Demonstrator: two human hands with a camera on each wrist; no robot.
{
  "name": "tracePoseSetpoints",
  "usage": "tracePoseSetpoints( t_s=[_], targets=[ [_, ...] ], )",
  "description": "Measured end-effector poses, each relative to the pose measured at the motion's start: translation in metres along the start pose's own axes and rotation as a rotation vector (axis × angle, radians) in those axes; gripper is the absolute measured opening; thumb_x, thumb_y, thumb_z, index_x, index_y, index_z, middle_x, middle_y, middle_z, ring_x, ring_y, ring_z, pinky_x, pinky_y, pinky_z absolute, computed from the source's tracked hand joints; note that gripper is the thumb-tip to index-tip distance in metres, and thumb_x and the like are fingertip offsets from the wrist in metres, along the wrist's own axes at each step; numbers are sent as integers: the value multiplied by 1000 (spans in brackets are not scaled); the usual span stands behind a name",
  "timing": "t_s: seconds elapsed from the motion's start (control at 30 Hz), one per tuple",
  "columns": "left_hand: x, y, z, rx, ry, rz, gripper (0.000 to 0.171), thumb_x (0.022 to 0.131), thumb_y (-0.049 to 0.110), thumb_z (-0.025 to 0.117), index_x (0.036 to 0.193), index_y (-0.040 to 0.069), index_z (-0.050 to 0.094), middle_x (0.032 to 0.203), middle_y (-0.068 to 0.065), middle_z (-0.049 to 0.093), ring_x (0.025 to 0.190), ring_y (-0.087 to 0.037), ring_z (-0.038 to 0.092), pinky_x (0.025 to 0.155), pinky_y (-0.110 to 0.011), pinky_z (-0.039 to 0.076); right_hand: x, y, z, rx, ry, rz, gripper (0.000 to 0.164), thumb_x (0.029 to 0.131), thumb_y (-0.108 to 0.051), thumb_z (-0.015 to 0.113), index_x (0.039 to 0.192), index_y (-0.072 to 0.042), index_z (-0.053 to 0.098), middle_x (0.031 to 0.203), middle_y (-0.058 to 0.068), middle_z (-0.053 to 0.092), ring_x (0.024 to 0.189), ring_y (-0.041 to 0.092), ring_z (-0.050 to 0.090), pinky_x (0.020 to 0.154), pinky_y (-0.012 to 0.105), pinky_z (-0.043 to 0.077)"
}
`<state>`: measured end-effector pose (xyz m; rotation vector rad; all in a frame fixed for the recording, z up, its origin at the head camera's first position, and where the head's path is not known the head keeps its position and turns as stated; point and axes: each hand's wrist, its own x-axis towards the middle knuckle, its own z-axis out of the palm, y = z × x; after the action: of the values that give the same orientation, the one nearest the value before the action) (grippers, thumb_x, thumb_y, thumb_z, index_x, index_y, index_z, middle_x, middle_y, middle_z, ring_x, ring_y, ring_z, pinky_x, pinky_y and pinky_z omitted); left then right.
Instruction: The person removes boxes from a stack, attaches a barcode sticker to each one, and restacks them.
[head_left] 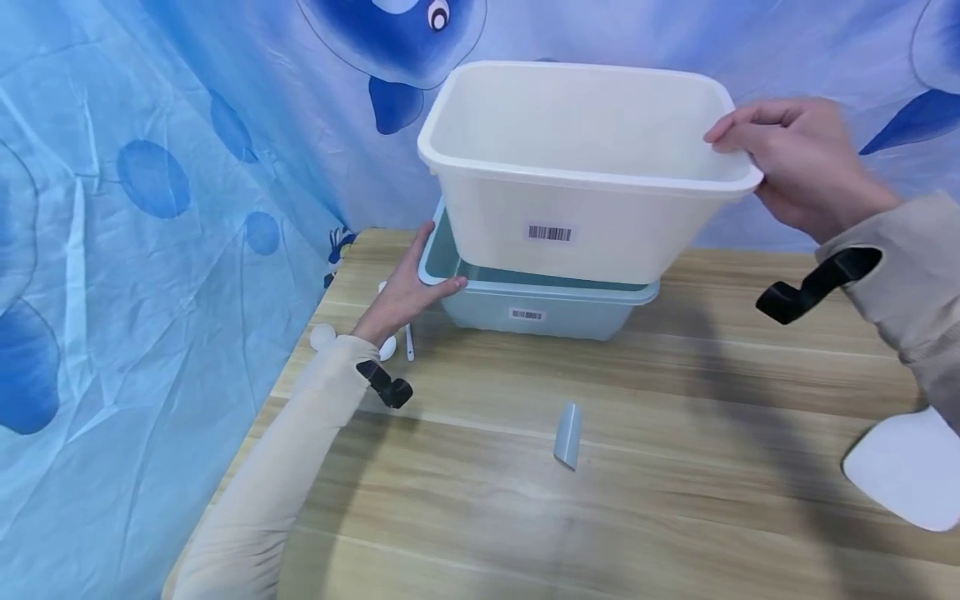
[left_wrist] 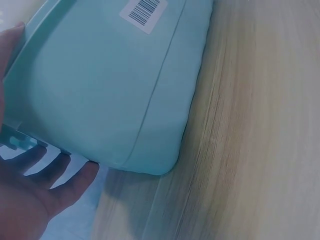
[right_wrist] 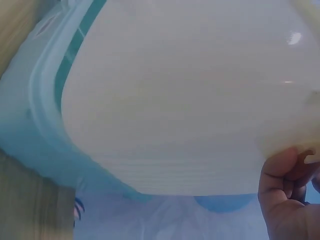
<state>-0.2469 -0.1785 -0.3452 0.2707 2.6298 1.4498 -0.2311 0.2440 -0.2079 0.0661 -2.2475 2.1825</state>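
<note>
A white plastic bin (head_left: 600, 237) is tilted over a light blue-green bin (head_left: 555, 321), its lower part inside the blue-green one's opening. My right hand (head_left: 806, 162) grips the white bin's right rim, thumb inside and fingers beneath. In the right wrist view that hand (right_wrist: 287, 195) holds the rim edge beside the white end wall (right_wrist: 175, 100). The blue-green bin stands on the table, and my left hand (head_left: 405, 292) holds its left end, thumb at the front rim. The left wrist view shows those fingers (left_wrist: 75, 185) at the end wall under the rim. Each bin has a barcode label.
A pale blue curved piece (head_left: 568, 435) lies mid-table. Small white round items (head_left: 322, 336) and a thin white handle (head_left: 409, 342) lie by my left wrist. At the right is a white rounded object (head_left: 903, 467). A blue whale-print sheet (head_left: 150, 275) hangs behind and left of the wooden table (head_left: 480, 517).
</note>
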Motion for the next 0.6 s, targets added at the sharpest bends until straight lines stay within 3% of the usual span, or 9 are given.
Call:
tracePoseSetpoints(
  t_s=[0.1, 0.33, 0.5, 0.6],
  targets=[
    [1, 0, 2, -12, 0, 21, 101, 80, 46, 75, 154, 38, 6, 159, -1, 24, 145, -27, 28, 114, -56, 29, 4, 0, 10, -58, -6, -3, 20, 92, -14, 64, 106, 0, 69, 141, 0, 41, 117, 17, 46, 71, 14, 54],
    [2, 0, 6, -29, 6, 59, 100, 79, 46, 77, 150, 48, 6, 161, 4, 21, 146, -25, 26, 115, -56, 27, 8, 13, 26, -44, 2, 42, 15, 92, -13, 63, 98, -3, 72, 142, 3, 43, 104, 15, 53, 63, 18, 52],
    [0, 0, 6, -51, -3, 68, 100, 80, 42, 77, 150, 49, 6, 160, 4, 24, 145, -25, 30, 114, -55, 30, 10, 29, 34, 14, 2, 76, 13, 91, -8, 62, 93, -3, 73, 150, 7, 39, 113, 18, 53, 64, 18, 54],
    [-1, 1, 5, -72, -17, 74, 98, 81, 37, 77, 150, 48, 8, 159, 5, 26, 144, -23, 30, 114, -54, 30, 10, 39, 36, 56, 1, 78, 14, 90, -3, 60, 90, -1, 73, 133, 10, 54, 106, 16, 57, 64, 18, 54]
  ],
)
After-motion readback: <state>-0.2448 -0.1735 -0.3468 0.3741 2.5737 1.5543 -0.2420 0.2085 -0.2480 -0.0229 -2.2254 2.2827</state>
